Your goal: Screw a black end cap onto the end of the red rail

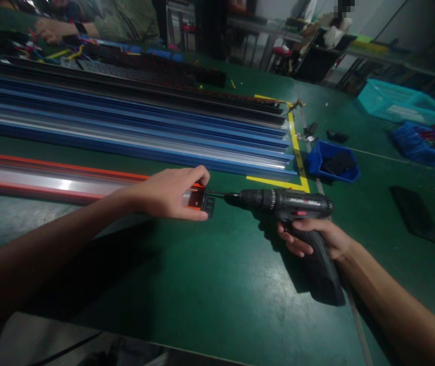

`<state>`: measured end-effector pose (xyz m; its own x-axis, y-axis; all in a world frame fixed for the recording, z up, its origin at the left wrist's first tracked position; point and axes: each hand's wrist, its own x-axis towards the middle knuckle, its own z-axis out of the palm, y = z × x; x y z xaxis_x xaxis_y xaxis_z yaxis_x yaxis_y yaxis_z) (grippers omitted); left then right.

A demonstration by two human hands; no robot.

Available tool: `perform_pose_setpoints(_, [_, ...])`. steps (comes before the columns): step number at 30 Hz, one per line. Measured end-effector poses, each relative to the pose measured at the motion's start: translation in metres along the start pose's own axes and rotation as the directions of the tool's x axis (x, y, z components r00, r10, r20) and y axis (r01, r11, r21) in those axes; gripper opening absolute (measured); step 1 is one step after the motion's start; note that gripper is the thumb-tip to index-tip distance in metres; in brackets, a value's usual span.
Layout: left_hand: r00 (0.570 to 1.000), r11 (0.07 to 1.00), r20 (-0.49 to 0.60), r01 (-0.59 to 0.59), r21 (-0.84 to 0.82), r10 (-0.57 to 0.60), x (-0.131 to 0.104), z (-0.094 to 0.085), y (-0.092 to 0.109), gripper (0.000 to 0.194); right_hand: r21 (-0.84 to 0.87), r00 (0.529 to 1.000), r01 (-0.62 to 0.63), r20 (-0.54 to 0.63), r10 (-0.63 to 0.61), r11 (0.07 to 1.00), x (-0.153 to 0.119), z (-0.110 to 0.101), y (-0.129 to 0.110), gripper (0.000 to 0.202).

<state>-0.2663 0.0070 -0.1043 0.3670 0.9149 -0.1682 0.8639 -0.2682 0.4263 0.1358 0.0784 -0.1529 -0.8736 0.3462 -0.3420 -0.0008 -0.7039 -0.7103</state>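
Observation:
My left hand (167, 195) is closed around the right end of a long orange metal profile (65, 184), thumb on the near side and fingers on the far side. A black end cap (209, 202) sits at that end of the profile. My right hand (312, 236) grips a black cordless drill (289, 202) by its handle. The drill lies level and points left, its long thin bit (217, 194) reaching the end cap. Whether a screw is at the tip is too small to tell.
Several blue profiles (133, 127) lie behind, ending near yellow tape (297, 147). A blue bin (334, 161), a dark flat object (415, 213), another blue bin (427, 142) and a teal basket (404, 101) are on the right. Across the green table, a person's hand (50, 30) is among wires.

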Motion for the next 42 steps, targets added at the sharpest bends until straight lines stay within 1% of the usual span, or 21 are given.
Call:
perform_pose_setpoints(9, [1.0, 1.0, -0.009, 0.001, 0.006, -0.001, 0.0014, 0.0015, -0.002, 0.063, 0.004, 1.0, 0.002, 0.001, -0.002, 1.0, 0.0001, 0.0003, 0.0002, 0.024])
perform_pose_setpoints(23, [1.0, 1.0, -0.008, 0.001, 0.004, -0.001, 0.0013, 0.002, -0.003, 0.064, -0.037, 1.0, -0.022, -0.018, 0.022, 0.999, 0.0004, 0.0006, -0.0013, 0.023])
perform_pose_setpoints(34, [1.0, 1.0, -0.008, -0.008, -0.005, 0.008, 0.001, 0.0016, -0.0027, 0.065, -0.005, 0.999, -0.028, -0.043, 0.028, 1.0, -0.0008, 0.0008, -0.0007, 0.022])
perform_pose_setpoints(42, [1.0, 1.0, 0.0, 0.001, -0.002, -0.001, 0.0013, 0.0003, -0.0016, 0.065, 0.004, 0.999, -0.028, -0.036, 0.028, 1.0, -0.0014, 0.0007, -0.0005, 0.02])
